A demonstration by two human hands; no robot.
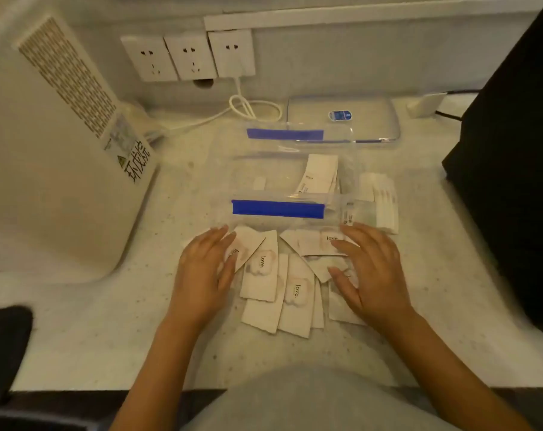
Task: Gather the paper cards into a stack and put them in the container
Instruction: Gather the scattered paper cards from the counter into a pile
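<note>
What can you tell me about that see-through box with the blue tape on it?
The clear plastic container sits open, with no lid on it, on the pale speckled counter, just beyond the spread cards. It is rectangular and transparent, with a strip of blue tape on its near wall and another on the far wall. Inside, toward the right end, a small bunch of cards leans at a tilt. A lid-like clear piece lies behind it. Neither hand touches it.

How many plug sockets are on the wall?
3. The wall sockets sit side by side behind the clear container: left socket, middle socket, right socket. A white cable hangs below the right one. None seem hidden.
</note>
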